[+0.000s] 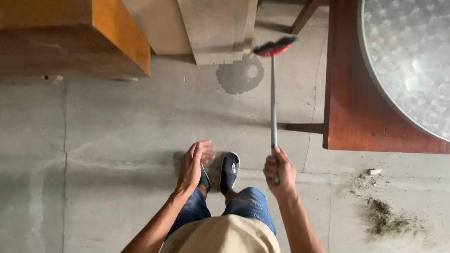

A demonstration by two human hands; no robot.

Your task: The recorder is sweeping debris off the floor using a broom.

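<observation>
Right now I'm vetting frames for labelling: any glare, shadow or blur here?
Head view: glare on the round metal tabletop; soft shadow under the wooden block; broom and right hand sharp, left hand slightly soft; wide-angle bending at edges.

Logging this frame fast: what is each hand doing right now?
Left hand: open, fingers spread, holding nothing.
Right hand: closed around the grey metal handle of the red-bristled broom.

Grey concrete floor bears a dust pile and damp patch.
</observation>
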